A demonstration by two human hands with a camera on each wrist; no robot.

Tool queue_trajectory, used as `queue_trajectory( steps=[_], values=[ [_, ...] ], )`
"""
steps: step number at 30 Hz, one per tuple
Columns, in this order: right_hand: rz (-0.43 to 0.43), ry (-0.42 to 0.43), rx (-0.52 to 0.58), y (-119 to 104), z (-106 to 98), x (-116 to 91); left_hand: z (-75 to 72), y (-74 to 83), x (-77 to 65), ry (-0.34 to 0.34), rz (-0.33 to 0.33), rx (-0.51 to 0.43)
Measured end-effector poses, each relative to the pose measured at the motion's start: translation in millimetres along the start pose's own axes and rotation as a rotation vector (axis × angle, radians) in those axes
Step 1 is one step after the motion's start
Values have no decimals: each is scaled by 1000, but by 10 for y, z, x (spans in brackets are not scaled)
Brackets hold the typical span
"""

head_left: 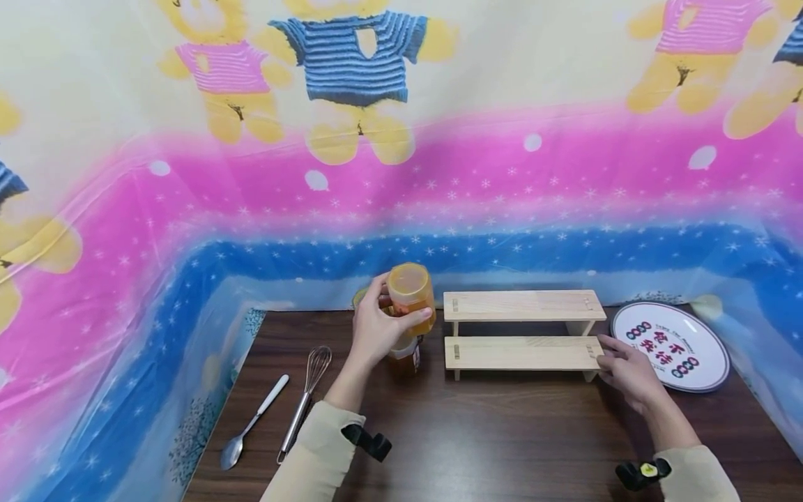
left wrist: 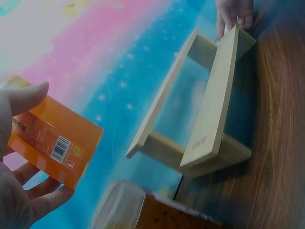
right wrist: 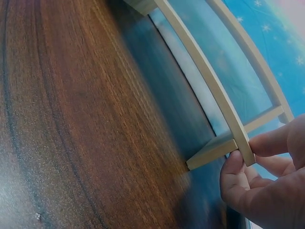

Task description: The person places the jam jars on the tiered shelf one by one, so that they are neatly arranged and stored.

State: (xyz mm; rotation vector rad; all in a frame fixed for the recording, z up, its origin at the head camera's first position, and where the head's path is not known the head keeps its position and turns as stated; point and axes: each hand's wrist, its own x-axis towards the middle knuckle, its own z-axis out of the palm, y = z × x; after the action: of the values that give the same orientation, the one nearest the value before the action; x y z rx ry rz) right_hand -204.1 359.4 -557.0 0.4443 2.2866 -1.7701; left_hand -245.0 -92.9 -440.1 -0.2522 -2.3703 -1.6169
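My left hand (head_left: 381, 328) grips an orange jar (head_left: 410, 289), fingers on one side and thumb on the other. In the left wrist view the orange jar (left wrist: 59, 138) shows a barcode label. Another jar (head_left: 404, 354) with dark brown contents stands on the table below it, partly hidden by the hand and the held jar. To the right is a two-tier wooden rack (head_left: 517, 352). My right hand (head_left: 630, 373) pinches the right end of its lower shelf; in the right wrist view the thumb and fingers close around the shelf's edge (right wrist: 209, 86).
A white plate (head_left: 702, 348) with red characters lies at the right, beside the rack. On the left of the dark wooden table (head_left: 489, 439) are a whisk (head_left: 304, 401) and a spoon (head_left: 254, 422). A printed cloth (head_left: 477, 174) hangs behind and around the table.
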Motion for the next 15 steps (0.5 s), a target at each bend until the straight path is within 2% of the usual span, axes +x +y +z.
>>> queue_trajectory(
  steps=[8, 15],
  values=[
    [4, 7, 1, -10, -4, -8, 285, 128, 74, -59, 29, -35],
    [1, 9, 7, -14, 5, -9, 544, 138, 99, -111, 39, -62]
  ],
)
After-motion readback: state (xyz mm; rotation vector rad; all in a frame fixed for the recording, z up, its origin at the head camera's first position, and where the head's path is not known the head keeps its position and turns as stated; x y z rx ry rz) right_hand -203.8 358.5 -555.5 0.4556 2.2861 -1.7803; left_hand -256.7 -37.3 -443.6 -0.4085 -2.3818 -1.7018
